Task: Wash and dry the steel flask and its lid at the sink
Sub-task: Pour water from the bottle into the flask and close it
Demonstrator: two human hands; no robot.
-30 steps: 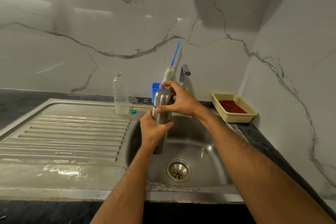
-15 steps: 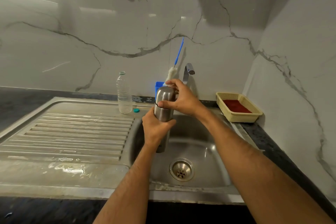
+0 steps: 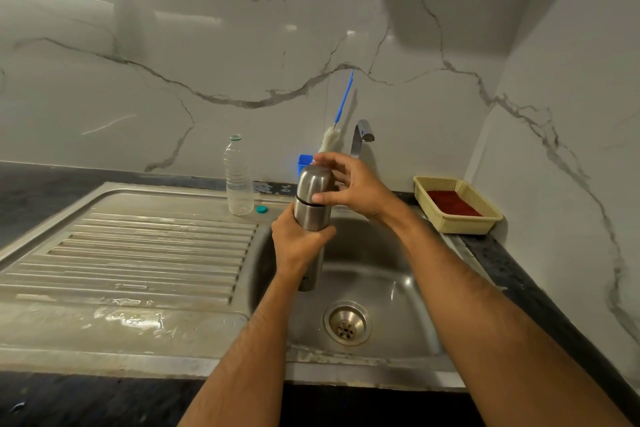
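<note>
The flask (image 3: 311, 218) is held upright over the sink (image 3: 381, 253), above the left side of the basin and in front of the tap (image 3: 362, 135). The left hand (image 3: 298, 246) wraps its grip around the flask's body below the seam. The right hand (image 3: 353, 184) cups the domed lid (image 3: 315, 182) from the right, thumb on the seam at the front, fingers curled over the top and far side. A thin dark gap shows between lid and body, so the lid sits on the flask but may be partly loosened; how far cannot be told.

The step in hand looks like unscrewing the lid, the opening move of the wash. No water runs from the tap, and nothing shows the flask as wet, so the task seems barely begun.

The next move calls for the left hand to hold the body steady against the twist while the right turns and lifts the lid clear, keeping both over the basin. After that one hand must be free to open the tap.

A bottle brush (image 3: 334, 139) stands in a blue holder (image 3: 304, 163) at the counter's back edge, just behind the flask. A plastic bottle (image 3: 238, 177) and its cap (image 3: 261, 209) stand at the back of the drainboard (image 3: 138, 246). A basket (image 3: 457, 204) sits in the counter's right back corner.
</note>
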